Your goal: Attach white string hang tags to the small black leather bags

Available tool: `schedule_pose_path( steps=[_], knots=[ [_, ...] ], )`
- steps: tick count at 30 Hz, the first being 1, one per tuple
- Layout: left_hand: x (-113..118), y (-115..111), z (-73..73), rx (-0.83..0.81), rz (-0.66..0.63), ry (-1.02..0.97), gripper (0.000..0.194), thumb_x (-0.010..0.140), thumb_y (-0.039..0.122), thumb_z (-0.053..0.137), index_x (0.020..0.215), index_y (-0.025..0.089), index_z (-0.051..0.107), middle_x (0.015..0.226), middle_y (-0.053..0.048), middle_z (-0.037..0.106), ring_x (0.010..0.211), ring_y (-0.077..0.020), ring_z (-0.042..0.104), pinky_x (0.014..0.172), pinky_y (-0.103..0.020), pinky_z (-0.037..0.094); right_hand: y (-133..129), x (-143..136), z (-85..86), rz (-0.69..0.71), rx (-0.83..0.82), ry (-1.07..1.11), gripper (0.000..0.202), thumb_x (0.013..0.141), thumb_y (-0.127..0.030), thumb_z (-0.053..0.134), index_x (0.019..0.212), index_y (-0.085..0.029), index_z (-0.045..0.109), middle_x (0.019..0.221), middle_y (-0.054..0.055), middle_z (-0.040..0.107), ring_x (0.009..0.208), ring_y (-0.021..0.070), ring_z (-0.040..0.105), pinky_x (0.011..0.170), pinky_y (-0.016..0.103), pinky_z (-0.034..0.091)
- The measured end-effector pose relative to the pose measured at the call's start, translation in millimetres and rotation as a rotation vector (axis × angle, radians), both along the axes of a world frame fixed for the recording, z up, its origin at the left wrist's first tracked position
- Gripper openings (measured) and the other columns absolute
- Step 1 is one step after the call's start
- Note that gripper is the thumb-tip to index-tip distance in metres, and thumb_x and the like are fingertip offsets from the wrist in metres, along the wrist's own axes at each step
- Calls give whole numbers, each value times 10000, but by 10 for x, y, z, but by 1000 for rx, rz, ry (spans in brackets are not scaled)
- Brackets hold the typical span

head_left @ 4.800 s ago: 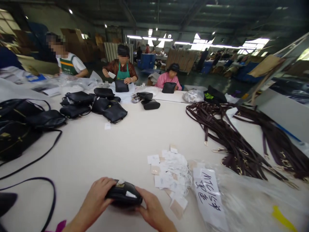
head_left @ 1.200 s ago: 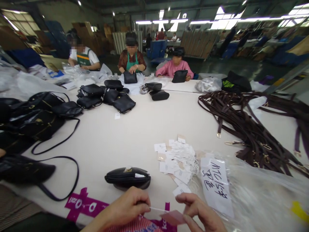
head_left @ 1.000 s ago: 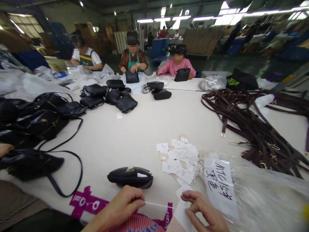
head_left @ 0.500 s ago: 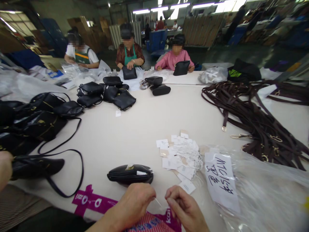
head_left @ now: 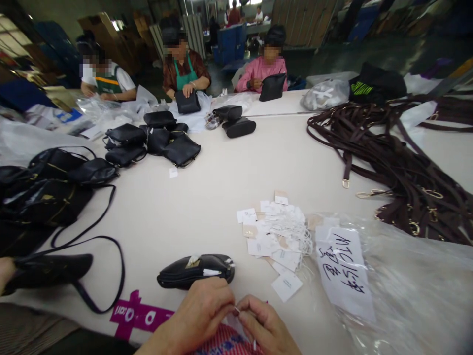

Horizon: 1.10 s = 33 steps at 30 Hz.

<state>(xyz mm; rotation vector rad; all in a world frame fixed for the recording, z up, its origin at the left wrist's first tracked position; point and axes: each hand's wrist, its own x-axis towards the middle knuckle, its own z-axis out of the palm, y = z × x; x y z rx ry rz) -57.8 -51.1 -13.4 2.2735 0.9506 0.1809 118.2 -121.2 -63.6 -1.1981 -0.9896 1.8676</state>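
Note:
At the near edge of the table, my left hand (head_left: 207,308) and my right hand (head_left: 264,323) meet, fingers pinched on a thin white string (head_left: 237,309). A small white piece hangs below my right fingers. Just beyond my left hand lies a black bag (head_left: 194,271) with a gold clasp and white wrapping on its top. Past my right hand is a pile of white and beige tags (head_left: 281,236) with white strings.
Black bags with straps (head_left: 55,197) heap at the left, beside another person's hand (head_left: 5,276). Dark brown straps (head_left: 388,162) and a clear plastic bag (head_left: 417,281) with a handwritten sheet lie right. Three people sit across the table (head_left: 221,187), among smaller black bags (head_left: 181,148).
My hands have come together, my right hand moving left to the string at my left fingertips. The view has shifted slightly, and the person in pink has moved a hand onto the bag's left side.

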Motion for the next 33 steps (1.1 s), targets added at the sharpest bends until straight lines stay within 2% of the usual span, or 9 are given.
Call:
schedule_pose_path(
  steps=[4, 6, 10, 12, 15, 18, 22, 25, 33],
  knots=[
    [42, 52, -70, 95, -70, -33, 230, 940, 139, 453, 734, 192, 540, 683, 11, 552, 627, -142, 509, 561, -272, 307, 72, 6, -27, -45, -51, -42, 448, 856, -620, 527, 712, -196, 535, 644, -21, 509, 632, 149, 473, 619, 260, 380],
    [84, 95, -72, 145, -118, -31, 262, 952, 136, 429, 710, 191, 513, 658, 14, 529, 598, -143, 478, 536, -288, 279, 116, 14, -26, -52, -94, -43, 423, 835, -596, 550, 704, -194, 535, 644, -27, 469, 631, 147, 442, 602, 261, 363],
    [143, 220, -23, 171, -200, 30, 219, 905, 161, 564, 700, 194, 497, 690, 18, 538, 647, -163, 480, 570, -299, 315, 187, 74, -39, -38, -135, -74, 362, 818, -520, 563, 685, -184, 548, 630, -39, 411, 615, 138, 386, 588, 265, 325],
    [148, 278, -11, 134, -144, 126, 156, 822, 185, 696, 788, 196, 544, 821, -3, 590, 768, -201, 522, 671, -327, 397, 205, 111, -70, -52, -127, -109, 343, 828, -500, 548, 688, -187, 541, 634, -40, 409, 622, 141, 384, 589, 268, 313],
    [150, 322, -52, 124, 27, 307, 324, 720, 196, 797, 956, 182, 575, 994, -62, 614, 931, -283, 537, 822, -454, 456, 218, 134, -147, -109, -103, -161, 333, 881, -488, 486, 712, -203, 511, 644, -48, 393, 636, 145, 392, 601, 267, 319],
    [176, 309, -158, 158, 74, 413, 296, 730, 177, 768, 958, 181, 578, 979, -74, 627, 924, -308, 555, 817, -511, 482, 245, 94, -220, -147, -85, -189, 315, 929, -456, 425, 744, -212, 499, 659, -44, 434, 650, 154, 433, 627, 270, 351],
    [210, 256, -315, 210, 84, 331, 148, 791, 104, 634, 876, 193, 552, 875, -56, 620, 836, -283, 569, 739, -473, 517, 328, 0, -264, -184, -18, -217, 252, 934, -370, 444, 767, -207, 537, 728, -15, 536, 712, 171, 497, 671, 274, 385],
    [191, 237, -390, 229, 85, 225, 131, 829, 80, 542, 910, 183, 546, 873, -66, 613, 836, -271, 567, 763, -470, 533, 388, -51, -287, -215, -1, -234, 224, 928, -309, 467, 774, -197, 585, 751, -3, 587, 737, 175, 531, 701, 273, 399],
    [131, 267, -421, 299, -21, 84, 228, 909, 44, 428, 1041, 145, 585, 953, -84, 640, 922, -235, 591, 919, -463, 532, 450, -56, -310, -224, 67, -306, 194, 889, -175, 532, 776, -185, 689, 767, 9, 628, 747, 168, 579, 693, 258, 407]
  ],
)
